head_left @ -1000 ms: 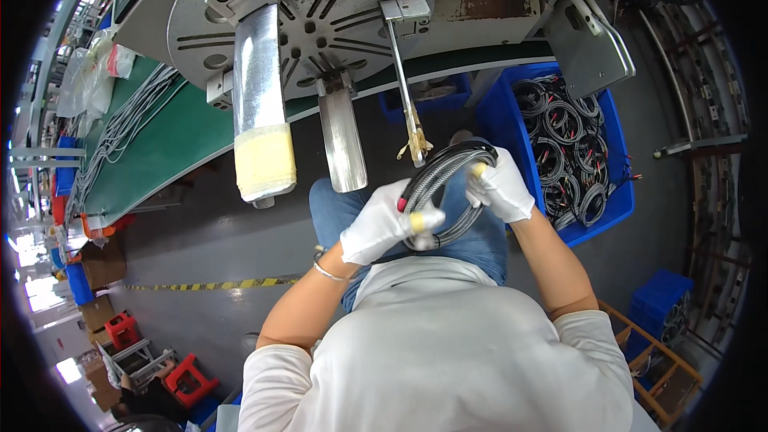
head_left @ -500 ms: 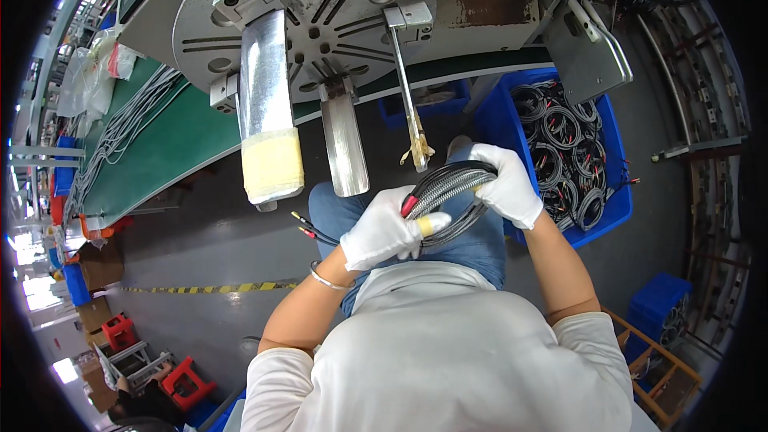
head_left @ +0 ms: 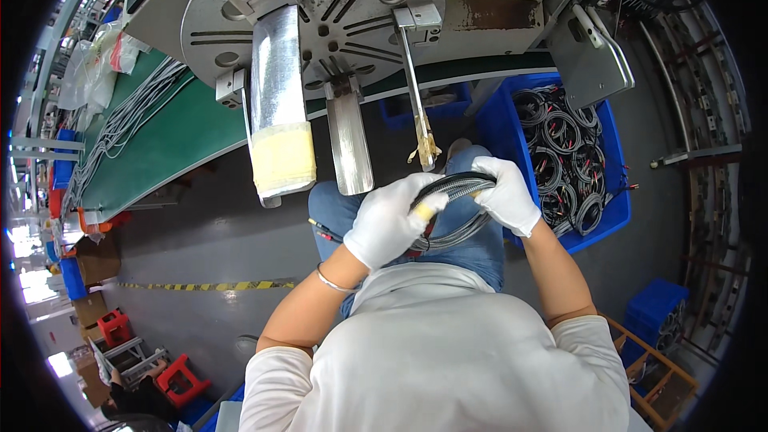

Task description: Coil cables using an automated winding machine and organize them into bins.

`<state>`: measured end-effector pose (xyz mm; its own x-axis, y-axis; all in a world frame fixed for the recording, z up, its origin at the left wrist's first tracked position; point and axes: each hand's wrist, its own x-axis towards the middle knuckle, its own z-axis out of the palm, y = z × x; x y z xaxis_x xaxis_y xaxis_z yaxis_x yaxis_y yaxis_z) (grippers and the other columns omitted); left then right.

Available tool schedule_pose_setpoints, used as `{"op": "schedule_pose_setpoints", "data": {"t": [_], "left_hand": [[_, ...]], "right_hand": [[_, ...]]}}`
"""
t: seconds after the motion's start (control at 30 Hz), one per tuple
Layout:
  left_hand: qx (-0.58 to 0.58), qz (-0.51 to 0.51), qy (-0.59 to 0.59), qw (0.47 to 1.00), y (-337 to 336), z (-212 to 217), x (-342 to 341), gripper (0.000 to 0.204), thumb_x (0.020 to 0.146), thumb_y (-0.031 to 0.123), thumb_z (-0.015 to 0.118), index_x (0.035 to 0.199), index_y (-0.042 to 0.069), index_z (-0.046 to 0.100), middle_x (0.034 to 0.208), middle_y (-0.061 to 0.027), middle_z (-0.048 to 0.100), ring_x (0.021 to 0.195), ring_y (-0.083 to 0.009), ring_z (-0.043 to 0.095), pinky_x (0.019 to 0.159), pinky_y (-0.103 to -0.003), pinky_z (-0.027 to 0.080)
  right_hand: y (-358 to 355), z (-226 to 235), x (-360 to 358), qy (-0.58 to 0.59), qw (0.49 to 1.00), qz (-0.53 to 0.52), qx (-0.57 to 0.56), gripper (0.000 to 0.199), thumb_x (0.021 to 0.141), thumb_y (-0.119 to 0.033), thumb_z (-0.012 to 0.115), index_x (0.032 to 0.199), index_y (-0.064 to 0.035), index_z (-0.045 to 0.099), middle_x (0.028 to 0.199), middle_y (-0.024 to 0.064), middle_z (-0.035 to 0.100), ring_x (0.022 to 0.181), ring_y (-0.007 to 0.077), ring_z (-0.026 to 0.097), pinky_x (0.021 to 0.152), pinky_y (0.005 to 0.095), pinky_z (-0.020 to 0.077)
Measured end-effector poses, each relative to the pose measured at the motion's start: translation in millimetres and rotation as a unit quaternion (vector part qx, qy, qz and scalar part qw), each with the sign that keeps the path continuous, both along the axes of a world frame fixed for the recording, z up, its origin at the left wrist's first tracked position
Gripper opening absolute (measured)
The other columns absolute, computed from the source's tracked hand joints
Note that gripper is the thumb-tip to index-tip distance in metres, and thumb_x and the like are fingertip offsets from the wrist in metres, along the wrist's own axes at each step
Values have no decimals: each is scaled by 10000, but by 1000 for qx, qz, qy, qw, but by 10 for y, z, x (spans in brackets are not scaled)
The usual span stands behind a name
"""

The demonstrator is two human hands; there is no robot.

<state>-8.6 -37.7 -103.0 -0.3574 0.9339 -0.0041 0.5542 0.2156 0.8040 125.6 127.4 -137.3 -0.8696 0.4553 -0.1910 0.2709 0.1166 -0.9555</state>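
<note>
A coiled cable (head_left: 466, 230) in grey and black braid is held above my lap between both white-gloved hands. My left hand (head_left: 390, 220) is closed round the coil's left side, with yellow on its thumb. Past the left wrist, the cable's thin ends with small plugs (head_left: 324, 231) stick out to the left. My right hand (head_left: 510, 196) grips the coil's upper right, its fingers partly behind the strands. Just beyond the coil hangs a thin metal arm (head_left: 418, 104) with a frayed tan wrap at its tip.
A round slotted machine plate (head_left: 320, 52) carries a wide metal blade with a yellow-wrapped end (head_left: 283, 158) and a narrower curved blade (head_left: 350, 144). At right stands a blue bin (head_left: 618, 192) full of coiled cables. Loose grey cables (head_left: 132, 120) lie on the green bench (head_left: 188, 128) at left.
My left hand has moved up and a little right over the coil, covering its red band; the plug ends shifted right with it. My right hand keeps its hold, slightly lower.
</note>
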Motion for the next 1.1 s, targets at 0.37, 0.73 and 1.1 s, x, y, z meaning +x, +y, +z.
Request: {"op": "schedule_pose_setpoints", "data": {"t": [0.37,0.73,1.1], "left_hand": [[-99,40,18,994,-172,-64,-14,533,826,324,692,1206,3,502,986,-185,642,873,-314,639,756,-340,511],[-20,-20,145,989,-20,-68,130,598,798,237,711,1310,52,461,962,-131,640,833,-251,635,695,-315,518],[-137,-59,-490,859,50,-34,-142,350,878,191,612,1125,-43,528,716,-71,592,516,-84,531,490,-222,468]], "right_hand": [[4,-24,-9,-25,996,-59,-66,68,707,53,596,742,4,563,608,26,468,559,72,452,514,253,378],[-192,72,-28,-12,994,33,101,207,619,64,618,818,13,599,706,183,602,582,167,565,590,307,451],[-196,52,0,-101,988,94,-73,158,724,-67,720,749,-2,579,571,35,513,518,105,467,492,279,375]]}}
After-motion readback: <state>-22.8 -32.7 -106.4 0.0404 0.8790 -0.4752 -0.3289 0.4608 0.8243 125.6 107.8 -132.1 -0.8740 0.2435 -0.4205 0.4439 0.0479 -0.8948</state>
